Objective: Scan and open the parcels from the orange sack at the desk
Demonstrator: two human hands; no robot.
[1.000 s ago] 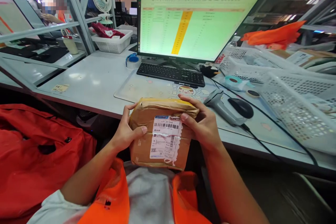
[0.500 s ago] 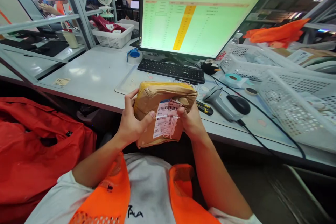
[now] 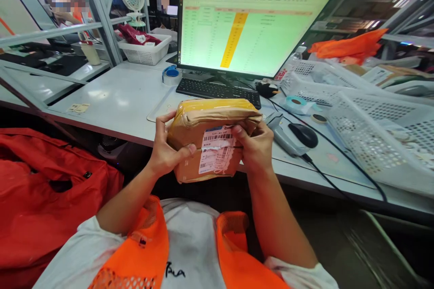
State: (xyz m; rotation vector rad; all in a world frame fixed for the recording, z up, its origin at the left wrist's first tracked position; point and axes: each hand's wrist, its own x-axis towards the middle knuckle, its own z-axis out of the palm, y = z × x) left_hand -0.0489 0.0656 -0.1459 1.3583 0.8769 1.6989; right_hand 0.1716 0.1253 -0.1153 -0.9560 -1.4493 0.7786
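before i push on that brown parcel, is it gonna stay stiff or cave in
The parcel will probably give somewhat, since its cardboard edges look creased and crumpled. It may flex most at the apparent split across its label. Its flat, boxy shape suggests it would more likely slide than roll.

In the centre of the frame, a brown parcel (image 3: pixel 190 166) is gripped at its left side by the left hand (image 3: pixel 165 146) and at its right side by the right hand (image 3: pixel 257 144). Its upper edge is covered in shiny yellow wrapping (image 3: pixel 217 106); its face is marked with a white label (image 3: pixel 213 161), crossed by a ragged line and touched near its upper right corner by the right hand. Behind the parcel, a keyboard (image 3: pixel 217 90) is partly hidden on the bench (image 3: pixel 118 95), below a lit monitor (image 3: pixel 203 27). Right of centre, a grey scanner (image 3: pixel 287 141) is placed just beside a black mouse (image 3: pixel 303 135).
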